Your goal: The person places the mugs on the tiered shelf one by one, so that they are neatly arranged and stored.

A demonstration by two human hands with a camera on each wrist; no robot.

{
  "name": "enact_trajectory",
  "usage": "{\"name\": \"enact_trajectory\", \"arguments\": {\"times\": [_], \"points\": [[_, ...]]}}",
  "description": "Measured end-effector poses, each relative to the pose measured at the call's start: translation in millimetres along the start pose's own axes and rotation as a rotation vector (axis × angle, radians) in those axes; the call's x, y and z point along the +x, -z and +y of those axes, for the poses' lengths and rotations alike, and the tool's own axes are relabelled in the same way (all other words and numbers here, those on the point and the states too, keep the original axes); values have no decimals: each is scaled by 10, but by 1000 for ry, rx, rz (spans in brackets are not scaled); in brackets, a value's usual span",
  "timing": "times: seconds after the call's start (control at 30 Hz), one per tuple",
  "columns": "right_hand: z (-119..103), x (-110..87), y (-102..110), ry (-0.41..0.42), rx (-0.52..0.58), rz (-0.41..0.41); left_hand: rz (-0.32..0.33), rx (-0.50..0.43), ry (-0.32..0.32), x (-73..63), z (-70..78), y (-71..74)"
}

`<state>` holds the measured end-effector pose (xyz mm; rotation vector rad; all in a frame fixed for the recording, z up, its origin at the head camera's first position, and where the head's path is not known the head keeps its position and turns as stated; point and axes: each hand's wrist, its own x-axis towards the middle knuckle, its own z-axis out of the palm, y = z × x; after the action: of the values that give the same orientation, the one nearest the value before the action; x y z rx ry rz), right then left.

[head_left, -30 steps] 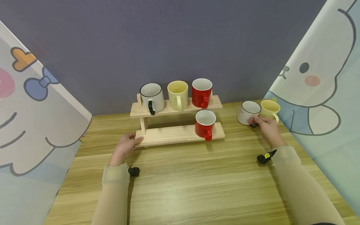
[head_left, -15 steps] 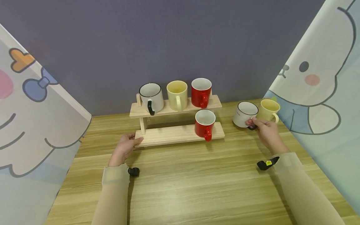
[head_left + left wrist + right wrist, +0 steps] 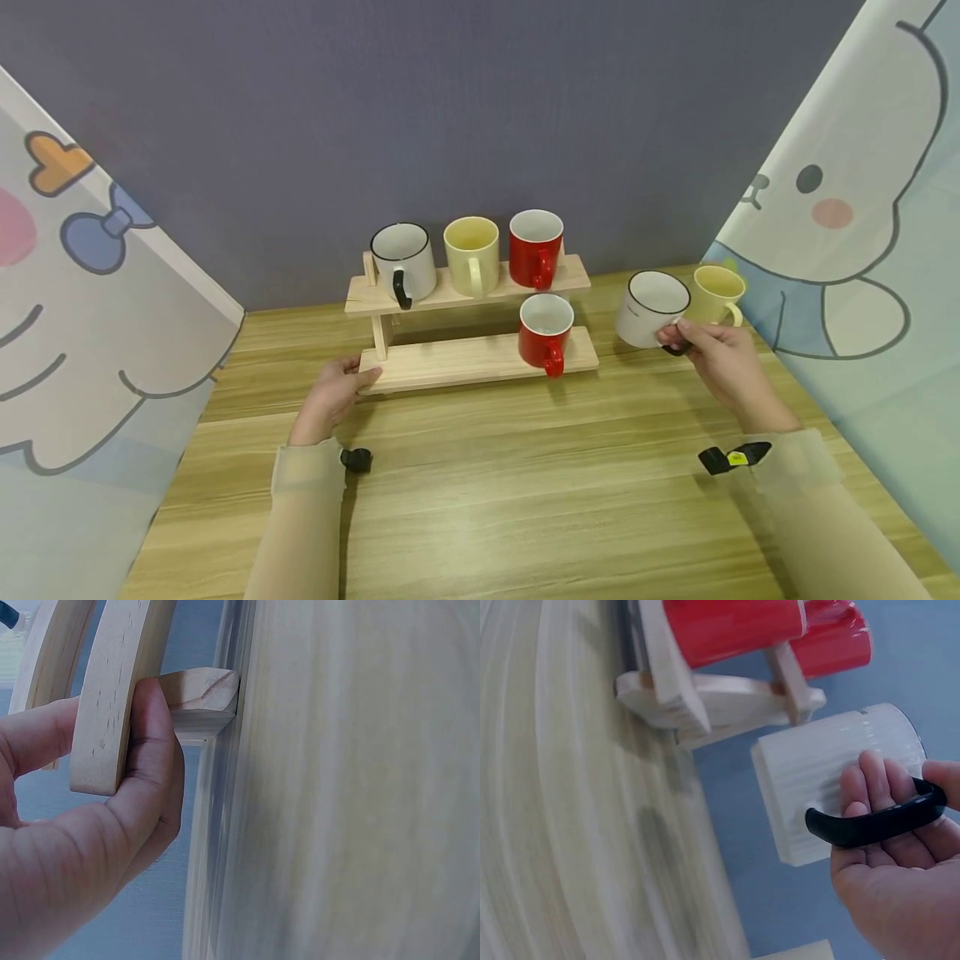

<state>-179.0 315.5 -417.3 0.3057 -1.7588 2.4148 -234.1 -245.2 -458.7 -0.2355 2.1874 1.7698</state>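
Observation:
In the head view my left hand [image 3: 333, 398] holds the left end of the lower board of a two-tier wooden shelf [image 3: 442, 364]. The left wrist view shows thumb and fingers on opposite faces of the board end [image 3: 105, 727]. At the right, my right hand [image 3: 723, 358] grips a white mug [image 3: 643, 321] with a black rim. Its fingers curl through the black handle [image 3: 877, 827], thumb on top, and the mug tilts slightly in the head view. Just behind that hand, a yellow mug [image 3: 716, 293] stands on the wooden table [image 3: 525, 500].
On the upper tier stand a white mug [image 3: 412, 262], a yellow mug [image 3: 472, 250] and a red mug [image 3: 531, 258]. Another red mug [image 3: 540, 343] sits at the right end of the lower tier. A grey wall [image 3: 480, 108] rises close behind the shelf.
The white mug in my right hand has shifted left and slightly toward me, away from the yellow mug, and now tilts. My left hand has stayed on the shelf.

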Motion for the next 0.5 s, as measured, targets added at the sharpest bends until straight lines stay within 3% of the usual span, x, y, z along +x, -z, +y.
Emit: {"name": "enact_trajectory", "arguments": {"times": [0.23,0.5], "points": [[-139,-108,-77,3,-57,-107,-7,0,1,-1,1,-2],[-288,-217,-146,14,-42,-315,1,3,3,4,-1,1]]}}
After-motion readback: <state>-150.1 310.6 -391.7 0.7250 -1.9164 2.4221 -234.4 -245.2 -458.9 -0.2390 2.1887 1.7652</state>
